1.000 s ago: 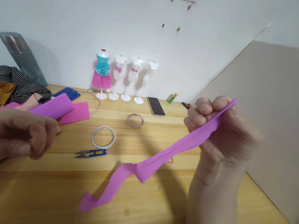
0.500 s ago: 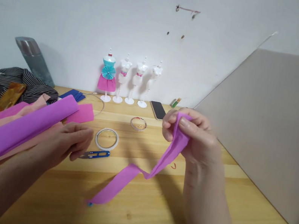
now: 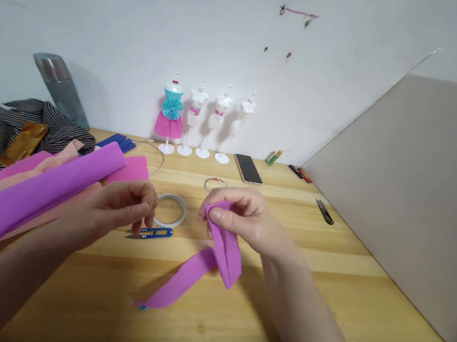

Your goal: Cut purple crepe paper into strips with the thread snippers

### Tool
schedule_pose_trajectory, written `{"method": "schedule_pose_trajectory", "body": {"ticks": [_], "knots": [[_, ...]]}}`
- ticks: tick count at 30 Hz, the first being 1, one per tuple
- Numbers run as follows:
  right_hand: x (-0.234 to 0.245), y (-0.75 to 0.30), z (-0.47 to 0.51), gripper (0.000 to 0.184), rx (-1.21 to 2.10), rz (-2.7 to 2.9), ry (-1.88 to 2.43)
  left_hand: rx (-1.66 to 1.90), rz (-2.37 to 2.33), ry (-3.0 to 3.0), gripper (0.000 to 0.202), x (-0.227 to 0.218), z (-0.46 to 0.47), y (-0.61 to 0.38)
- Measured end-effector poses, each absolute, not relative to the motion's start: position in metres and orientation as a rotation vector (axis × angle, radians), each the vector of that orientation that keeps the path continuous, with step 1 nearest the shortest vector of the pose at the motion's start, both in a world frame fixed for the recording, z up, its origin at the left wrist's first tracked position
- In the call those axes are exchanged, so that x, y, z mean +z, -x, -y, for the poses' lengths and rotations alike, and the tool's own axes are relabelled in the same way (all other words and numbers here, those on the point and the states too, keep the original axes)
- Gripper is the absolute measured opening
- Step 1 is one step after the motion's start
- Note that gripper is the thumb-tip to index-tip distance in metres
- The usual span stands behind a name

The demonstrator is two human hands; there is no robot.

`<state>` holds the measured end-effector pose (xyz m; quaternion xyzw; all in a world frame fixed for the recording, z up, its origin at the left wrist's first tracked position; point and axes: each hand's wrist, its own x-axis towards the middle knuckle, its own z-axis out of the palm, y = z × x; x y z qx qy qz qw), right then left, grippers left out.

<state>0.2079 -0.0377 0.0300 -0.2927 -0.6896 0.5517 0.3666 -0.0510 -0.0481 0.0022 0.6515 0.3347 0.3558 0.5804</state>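
Observation:
A long purple crepe paper strip (image 3: 181, 283) hangs from my right hand (image 3: 238, 219), which pinches its gathered upper end between thumb and fingers. The strip folds over on itself, and its far end rests on the table by a small blue bit. To the left, my left hand (image 3: 126, 206) is closed, thumb against curled fingers; what it may hold is too fine to see. Just below those fingers lie blue thread snips (image 3: 156, 233). A white roll of tape (image 3: 182, 216) is between the hands, partly covered by the left fingers.
Rolled purple crepe paper (image 3: 29, 208) and pink sheets lie left, near striped cloth (image 3: 63, 134). Small white dress forms (image 3: 196, 113), one in a dress (image 3: 170, 120), stand along the wall. A phone (image 3: 248, 169) and black snips (image 3: 325, 212) lie right, before a grey panel (image 3: 419, 185).
My right hand has come left and down with the strip, nearer my left hand. My left hand has shifted slightly right and turned its thumb into view.

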Motion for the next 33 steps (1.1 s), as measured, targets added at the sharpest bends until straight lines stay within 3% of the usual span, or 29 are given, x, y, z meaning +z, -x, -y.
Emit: {"method": "schedule_pose_trajectory", "body": {"ticks": [6, 8, 12, 20, 33], "knots": [[0.025, -0.198, 0.04, 0.017, 1.293, 1.993, 0.732, 0.966, -0.823, -1.583, 0.056, 0.007, 0.051, 0.061], [0.021, -0.194, 0.041, 0.014, 1.213, 2.057, 0.745, 0.943, -0.827, -1.663, 0.059, 0.009, 0.053, 0.057], [0.015, -0.184, 0.044, 0.013, 1.127, 2.135, 0.777, 0.876, -0.965, -1.843, 0.036, 0.013, 0.065, 0.035], [0.002, -0.175, 0.043, 0.018, 1.115, 2.146, 0.899, 0.956, -1.232, -1.862, 0.019, 0.002, 0.071, 0.004], [0.001, -0.169, 0.043, 0.024, 0.89, 2.222, 1.041, 0.987, -1.256, -1.878, 0.013, -0.006, 0.064, 0.005]]}}
